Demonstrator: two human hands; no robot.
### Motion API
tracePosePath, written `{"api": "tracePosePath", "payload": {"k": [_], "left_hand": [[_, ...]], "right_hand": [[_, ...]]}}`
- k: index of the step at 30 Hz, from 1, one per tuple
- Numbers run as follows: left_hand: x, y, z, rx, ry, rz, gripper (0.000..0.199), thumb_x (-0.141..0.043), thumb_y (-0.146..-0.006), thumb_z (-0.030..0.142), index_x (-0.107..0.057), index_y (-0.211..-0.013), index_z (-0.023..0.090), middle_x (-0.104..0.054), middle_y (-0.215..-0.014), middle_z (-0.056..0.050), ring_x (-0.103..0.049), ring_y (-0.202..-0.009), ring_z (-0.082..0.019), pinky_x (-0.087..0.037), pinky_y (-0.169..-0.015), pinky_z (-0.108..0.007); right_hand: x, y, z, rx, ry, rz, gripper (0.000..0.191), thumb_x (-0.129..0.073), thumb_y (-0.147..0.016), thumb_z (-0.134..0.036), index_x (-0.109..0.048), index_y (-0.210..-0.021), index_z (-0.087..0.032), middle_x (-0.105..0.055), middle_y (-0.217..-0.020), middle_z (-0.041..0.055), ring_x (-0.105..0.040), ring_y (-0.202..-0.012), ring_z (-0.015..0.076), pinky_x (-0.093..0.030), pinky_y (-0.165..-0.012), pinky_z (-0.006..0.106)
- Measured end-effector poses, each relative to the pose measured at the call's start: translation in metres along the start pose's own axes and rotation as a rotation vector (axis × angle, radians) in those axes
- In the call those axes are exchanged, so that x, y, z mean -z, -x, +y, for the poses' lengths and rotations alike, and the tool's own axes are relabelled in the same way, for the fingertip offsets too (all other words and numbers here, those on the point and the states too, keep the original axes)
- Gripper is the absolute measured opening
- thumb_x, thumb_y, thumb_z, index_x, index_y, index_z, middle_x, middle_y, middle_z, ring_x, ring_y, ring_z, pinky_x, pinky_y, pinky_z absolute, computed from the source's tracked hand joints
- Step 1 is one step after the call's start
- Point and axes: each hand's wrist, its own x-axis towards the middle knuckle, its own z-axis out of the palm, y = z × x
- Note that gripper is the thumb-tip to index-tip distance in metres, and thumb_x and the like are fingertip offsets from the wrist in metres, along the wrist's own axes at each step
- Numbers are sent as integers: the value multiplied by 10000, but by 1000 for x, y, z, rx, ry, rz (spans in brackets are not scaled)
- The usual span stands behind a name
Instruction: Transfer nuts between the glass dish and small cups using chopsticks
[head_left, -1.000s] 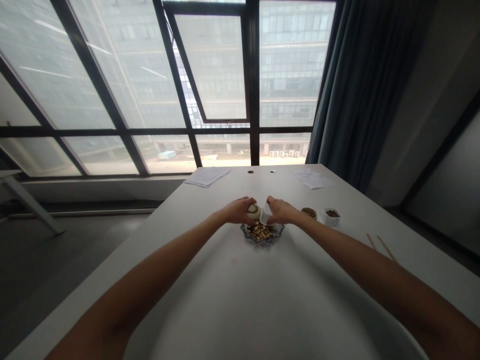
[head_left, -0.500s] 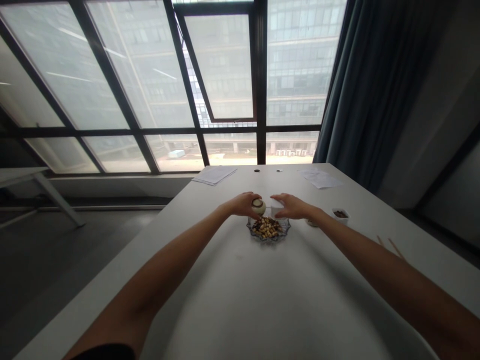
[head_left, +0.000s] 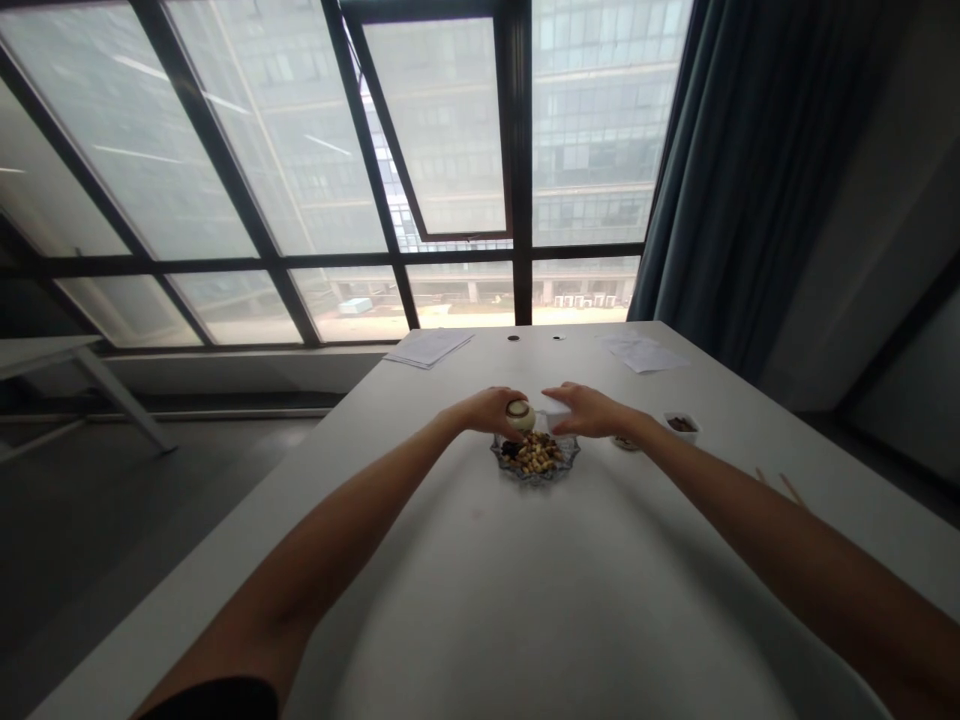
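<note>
My left hand (head_left: 493, 411) is wrapped round a small cream-coloured jar (head_left: 520, 416) with a dark ring on the side facing me. Close to its right, my right hand (head_left: 584, 411) grips a white container (head_left: 555, 412). Both are held over the back part of a scalloped clear glass dish (head_left: 535, 477). In the dish lie yellowish and brown pieces like nuts (head_left: 537, 455), with a dark patch of pieces at the left. What is inside the jar and the white container cannot be seen.
Right of the dish, a small round item (head_left: 624, 443) is partly hidden by my right wrist. Beyond it stands a white tub (head_left: 681, 427) with dark contents. Two thin sticks (head_left: 792, 490) lie farther right. Papers lie at the back left (head_left: 429, 348) and back right (head_left: 643, 352).
The jar in my left hand has shifted slightly right and down, and the white container looks more tilted. More dark pieces show at the left of the dish.
</note>
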Motion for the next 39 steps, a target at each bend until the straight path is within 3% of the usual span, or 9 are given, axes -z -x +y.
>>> {"api": "tracePosePath", "payload": {"k": [7,15,17,19,22,27,30,35,39], "left_hand": [[-4,-1,3,0,107,-4,328,-625,-968,369,-616,-1235,180,-629,-1247,-98,-642,-1055,-244,-552,-899,-462],[-11,15,-5,26,444,60,342,-640,-958,370,-616,-1232,168,-637,-1222,-89,-651,-1027,-245,-564,-871,-451],[-11,30,-10,26,577,109,378,-637,-961,368,-584,-1282,176,-622,-1246,-101,-650,-1030,-242,-570,-860,-449],[-11,47,-14,12,703,162,409,-634,-960,364,-555,-1318,184,-606,-1265,-107,-644,-1039,-247,-573,-853,-449],[-13,68,-16,-14,854,230,686,-766,-839,363,-387,-1401,261,-603,-1255,-93,-648,-1047,-247,-563,-841,-390],[-16,81,-4,-62,981,253,814,-880,-663,321,-372,-1300,337,-498,-1442,-111,-582,-1232,-316,-516,-954,-423],[-14,82,5,-58,982,244,833,-898,-618,321,-395,-1281,335,-501,-1441,-118,-577,-1244,-332,-510,-967,-449],[-7,76,12,54,861,255,742,-858,-656,452,-479,-1261,251,-615,-1240,-111,-640,-1080,-290,-557,-837,-379],[-9,60,20,204,668,257,565,-594,-872,607,-498,-1246,195,-661,-957,-67,-656,-758,-208,-527,-593,-310]], "right_hand": [[-4,2,1,26,-91,52,723,-844,-697,-339,-632,-1374,-196,-673,-1174,126,-643,-1061,306,-467,-946,397],[-4,7,4,-38,-417,265,629,-888,-621,-360,-721,-1212,-222,-701,-1184,90,-636,-1098,295,-461,-986,412],[-2,17,13,-116,-542,381,586,-825,-707,-459,-691,-1224,-219,-691,-1201,94,-637,-1069,281,-505,-907,397],[-1,30,23,-204,-679,480,570,-708,-806,-557,-637,-1260,-219,-694,-1134,93,-657,-919,243,-542,-728,351],[-4,51,31,-279,-882,538,539,-579,-878,-628,-593,-1249,-237,-685,-992,60,-623,-721,179,-490,-531,270],[-11,71,17,-282,-1112,548,475,-566,-874,-656,-629,-1143,-269,-679,-1026,58,-634,-810,198,-510,-534,255],[-9,74,7,-279,-1211,538,462,-602,-859,-633,-646,-1145,-272,-683,-1084,66,-643,-879,223,-531,-568,267],[-4,70,3,-315,-1051,586,581,-703,-787,-581,-616,-1257,-251,-686,-1064,56,-640,-828,218,-532,-602,297],[-5,62,3,-342,-700,721,591,-752,-743,-569,-674,-1198,-198,-698,-1095,84,-642,-979,273,-532,-839,406]]}}
